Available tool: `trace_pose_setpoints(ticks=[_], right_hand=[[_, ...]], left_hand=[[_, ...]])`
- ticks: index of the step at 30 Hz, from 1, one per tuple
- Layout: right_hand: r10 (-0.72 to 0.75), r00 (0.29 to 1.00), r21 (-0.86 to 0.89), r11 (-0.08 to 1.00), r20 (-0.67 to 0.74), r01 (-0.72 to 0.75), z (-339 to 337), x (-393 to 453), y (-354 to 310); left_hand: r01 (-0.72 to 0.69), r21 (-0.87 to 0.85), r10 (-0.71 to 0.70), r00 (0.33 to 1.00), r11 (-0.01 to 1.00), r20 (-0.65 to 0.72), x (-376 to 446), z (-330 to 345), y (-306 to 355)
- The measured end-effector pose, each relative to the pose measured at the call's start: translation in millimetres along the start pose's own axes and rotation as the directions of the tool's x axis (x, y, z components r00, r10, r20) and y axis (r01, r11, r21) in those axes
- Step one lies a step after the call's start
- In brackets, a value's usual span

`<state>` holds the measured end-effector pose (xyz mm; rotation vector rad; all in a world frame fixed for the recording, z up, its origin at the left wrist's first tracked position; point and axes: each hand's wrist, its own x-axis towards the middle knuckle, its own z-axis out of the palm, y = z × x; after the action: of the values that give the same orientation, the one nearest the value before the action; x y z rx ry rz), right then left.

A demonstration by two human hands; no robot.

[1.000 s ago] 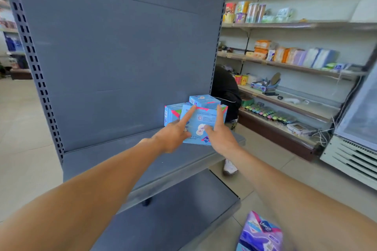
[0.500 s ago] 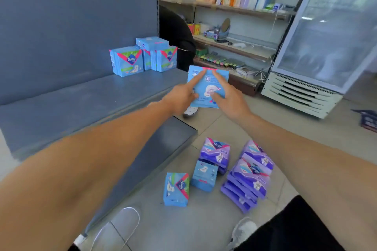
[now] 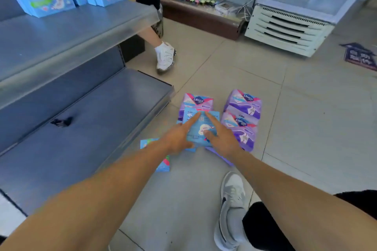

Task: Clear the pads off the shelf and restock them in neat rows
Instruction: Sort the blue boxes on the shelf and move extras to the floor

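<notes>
Just both hands (image 3: 201, 138) round blue pack (image 3: 201, 126)

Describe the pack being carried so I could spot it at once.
Look at the tiled floor beside the grey shelf. Above the purple packs there, the left hand and right hand hold one light blue pack, the only one off the ground.

Both forearms are bare from the elbows down, no sleeves, watch or rings showing on the left hand (image 3: 177, 140) or right hand (image 3: 221, 140). Below them, a grey mesh sneaker (image 3: 231, 210) with a dark swoosh-like mark and white sole, and black trousers (image 3: 265, 228).
</notes>
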<state>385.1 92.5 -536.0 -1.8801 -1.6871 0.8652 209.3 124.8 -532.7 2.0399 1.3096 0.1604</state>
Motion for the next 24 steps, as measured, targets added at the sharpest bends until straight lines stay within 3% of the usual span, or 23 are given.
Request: trace_pose_setpoints(ticks=[11,17,24], right_hand=[[0.218,0.954,0.017,0.974,0.204,-0.226,116,-9,123],[0.305,0.919,0.000,0.949,0.248,-0.315,150,6,158],[0.318,0.906,-0.064,0.948,0.279,-0.312,168,17,172]], left_hand=[[0.137,-0.146,-0.103,0.971,0.980,0.218,21,145,-98],[0.176,-0.114,-0.146,0.962,0.978,0.231,36,179,-121],[0.232,-0.119,-0.200,0.952,0.966,0.231,46,193,-126]])
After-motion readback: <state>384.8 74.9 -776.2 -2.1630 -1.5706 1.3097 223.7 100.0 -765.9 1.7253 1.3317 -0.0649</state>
